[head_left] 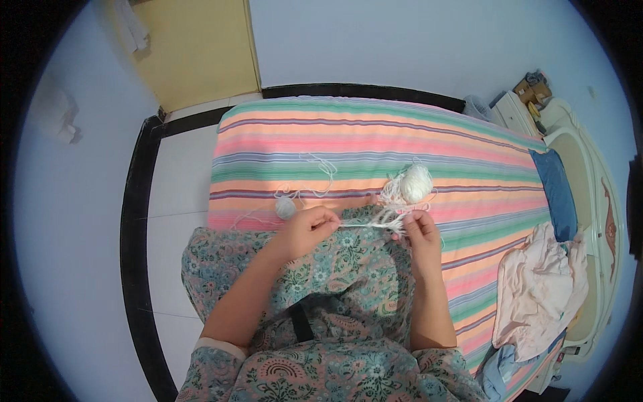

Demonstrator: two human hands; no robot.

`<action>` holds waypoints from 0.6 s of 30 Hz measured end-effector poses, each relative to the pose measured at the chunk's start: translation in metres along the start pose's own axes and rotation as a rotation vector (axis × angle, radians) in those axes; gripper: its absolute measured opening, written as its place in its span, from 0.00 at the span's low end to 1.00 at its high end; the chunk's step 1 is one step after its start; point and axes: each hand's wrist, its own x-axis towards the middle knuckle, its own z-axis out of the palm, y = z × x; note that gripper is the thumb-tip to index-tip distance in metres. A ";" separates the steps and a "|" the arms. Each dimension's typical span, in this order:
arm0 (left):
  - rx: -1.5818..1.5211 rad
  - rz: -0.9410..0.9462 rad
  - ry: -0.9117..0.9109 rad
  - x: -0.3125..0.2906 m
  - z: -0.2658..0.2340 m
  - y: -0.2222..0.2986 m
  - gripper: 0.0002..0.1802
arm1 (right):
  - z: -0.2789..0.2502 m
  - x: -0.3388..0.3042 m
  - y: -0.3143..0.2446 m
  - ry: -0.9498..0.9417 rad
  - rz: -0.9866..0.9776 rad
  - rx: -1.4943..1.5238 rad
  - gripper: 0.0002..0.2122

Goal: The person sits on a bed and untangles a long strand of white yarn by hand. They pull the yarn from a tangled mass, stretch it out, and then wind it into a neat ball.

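Observation:
Above my lap, a white yarn strand (362, 224) runs stretched between my two hands. My left hand (313, 228) is closed, its thumb and fingers pinching the strand's left end. My right hand (422, 234) pinches a tangled bunch of white yarn (390, 220) at the other end. Just beyond the right hand, a large white yarn ball (416, 183) rests on the bed among loose loops. A smaller white yarn ball (286, 208) lies past my left hand, with loose yarn (327, 175) curling away from it.
I sit on a bed with a striped sheet (321, 134). At right are a blue pillow (554, 194), crumpled pale pink cloth (536, 288) and a cream headboard (606, 221). A white cabinet (514, 114) stands in the far right corner. White floor tiles (171, 248) lie at left.

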 end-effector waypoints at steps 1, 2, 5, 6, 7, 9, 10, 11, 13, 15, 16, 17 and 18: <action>0.037 -0.057 -0.039 -0.007 -0.005 0.010 0.09 | 0.002 -0.001 -0.006 0.047 0.059 0.149 0.05; 0.075 -0.114 -0.078 -0.012 -0.009 0.021 0.10 | 0.001 0.001 -0.005 0.074 0.066 0.168 0.06; 0.189 -0.130 -0.027 -0.026 -0.017 0.047 0.07 | -0.011 0.000 -0.005 0.139 0.083 0.243 0.06; 0.222 -0.081 0.055 -0.030 -0.022 0.044 0.06 | -0.010 -0.002 -0.009 0.149 0.099 0.157 0.05; 0.254 -0.032 0.136 -0.034 -0.028 0.039 0.06 | -0.010 -0.003 -0.008 0.102 0.047 0.092 0.06; 0.261 0.000 0.319 -0.041 -0.040 0.041 0.07 | -0.011 -0.005 -0.005 0.007 -0.054 -0.036 0.06; 0.230 -0.016 0.417 -0.044 -0.046 0.051 0.08 | -0.011 -0.007 -0.008 -0.037 -0.051 -0.081 0.06; 0.199 -0.032 0.514 -0.046 -0.053 0.055 0.09 | -0.012 -0.009 -0.015 -0.080 -0.048 -0.126 0.07; 0.229 -0.027 0.688 -0.050 -0.069 0.045 0.08 | -0.017 -0.010 -0.021 -0.189 -0.034 -0.232 0.08; 0.259 -0.018 0.812 -0.055 -0.083 0.037 0.08 | -0.030 -0.009 -0.023 -0.308 -0.007 -0.362 0.08; 0.277 -0.013 0.849 -0.058 -0.088 0.036 0.08 | -0.036 -0.009 -0.026 -0.363 0.027 -0.453 0.08; 0.295 -0.008 0.887 -0.062 -0.093 0.034 0.08 | -0.042 -0.009 -0.031 -0.418 0.062 -0.544 0.07; 0.373 -0.002 0.894 -0.064 -0.098 0.028 0.08 | -0.048 -0.008 -0.035 -0.472 0.097 -0.637 0.07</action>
